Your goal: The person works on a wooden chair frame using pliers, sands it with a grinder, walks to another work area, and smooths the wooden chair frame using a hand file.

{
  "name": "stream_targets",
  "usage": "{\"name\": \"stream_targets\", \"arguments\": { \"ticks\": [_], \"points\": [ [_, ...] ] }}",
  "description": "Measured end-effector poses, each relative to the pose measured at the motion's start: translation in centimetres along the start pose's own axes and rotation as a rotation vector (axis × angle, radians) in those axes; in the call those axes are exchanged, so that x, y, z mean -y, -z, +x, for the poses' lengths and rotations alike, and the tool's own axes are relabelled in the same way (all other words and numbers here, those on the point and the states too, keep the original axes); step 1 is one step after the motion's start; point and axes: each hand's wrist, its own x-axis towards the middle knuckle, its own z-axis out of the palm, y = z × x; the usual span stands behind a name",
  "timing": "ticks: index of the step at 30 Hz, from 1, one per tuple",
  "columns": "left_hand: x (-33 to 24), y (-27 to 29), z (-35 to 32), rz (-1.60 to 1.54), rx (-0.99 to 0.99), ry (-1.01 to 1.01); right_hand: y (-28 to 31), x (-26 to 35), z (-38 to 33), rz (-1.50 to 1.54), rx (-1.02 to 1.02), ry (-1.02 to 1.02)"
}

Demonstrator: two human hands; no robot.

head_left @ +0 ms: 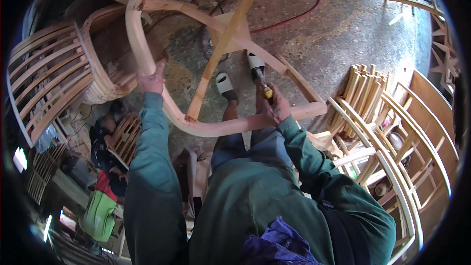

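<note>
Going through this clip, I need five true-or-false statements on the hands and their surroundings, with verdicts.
1. The right hand holds a yellow-handled tool. True.
2. The left hand grips the curved wooden frame. True.
3. Both sleeves are bright red. False: the sleeves are dark green.
4. The cluster of wooden sticks is on the picture's left. False: the cluster of wooden sticks is on the right.
5. The slippers are white. True.
</note>
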Motion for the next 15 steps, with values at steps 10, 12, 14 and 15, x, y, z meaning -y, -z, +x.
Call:
{"name": "stream_targets", "arguments": {
  "ticks": [10,12,14,15],
  "points": [
    [1.9,0.0,1.0,0.08,-0.066,-0.065,-0.1,0.3,0.3,0.122,0.001,0.023],
    [0.0,-0.7,0.0,0.06,-0.034,-0.059,0.6,0.2,0.3,0.074,0.035,-0.035],
    [0.0,-0.8,0.2,0.016,-0.016,-0.066,1.4,2.5,0.2,0.112,0.074,-0.171],
    [0.5,-0.4,0.4,0.016,-0.027,-0.071,1.0,2.1,0.1,0.113,0.079,-0.161]
  ]
}}
